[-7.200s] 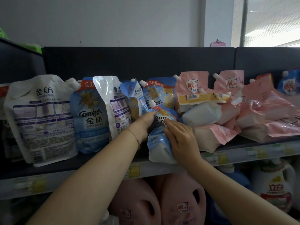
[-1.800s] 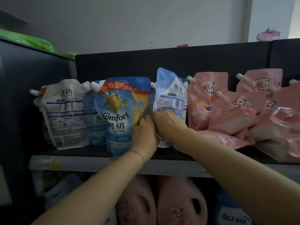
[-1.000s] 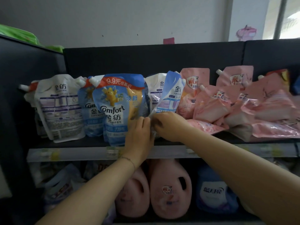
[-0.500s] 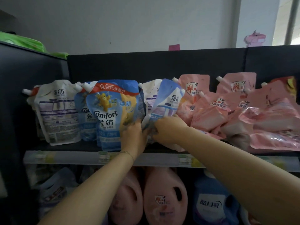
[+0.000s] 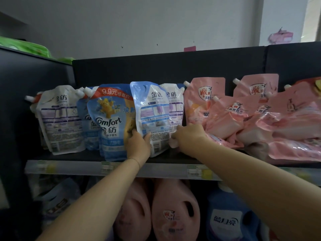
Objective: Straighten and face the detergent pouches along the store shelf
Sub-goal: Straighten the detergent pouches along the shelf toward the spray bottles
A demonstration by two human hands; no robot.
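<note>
A light blue pouch [image 5: 151,115] stands upright on the dark shelf [image 5: 173,158], its back label facing me. My left hand [image 5: 138,145] grips its lower left edge, thumb on the front. My right hand [image 5: 188,136] holds its lower right corner. Left of it stands a blue Comfort pouch [image 5: 111,119] facing front, then another blue pouch [image 5: 87,122] and a white pouch [image 5: 60,119] showing its back. A white pouch [image 5: 175,105] stands just behind the held one.
Pink pouches [image 5: 205,100] stand and lie in a loose pile [image 5: 278,126] on the right half of the shelf. Price tags run along the shelf rail [image 5: 199,172]. Pink jugs [image 5: 175,209] and a blue jug [image 5: 225,221] fill the shelf below. A black panel [image 5: 34,101] closes the left end.
The light blue pouch went from leaning right to standing upright and now overlaps the Comfort pouch. My hands moved apart to its lower corners.
</note>
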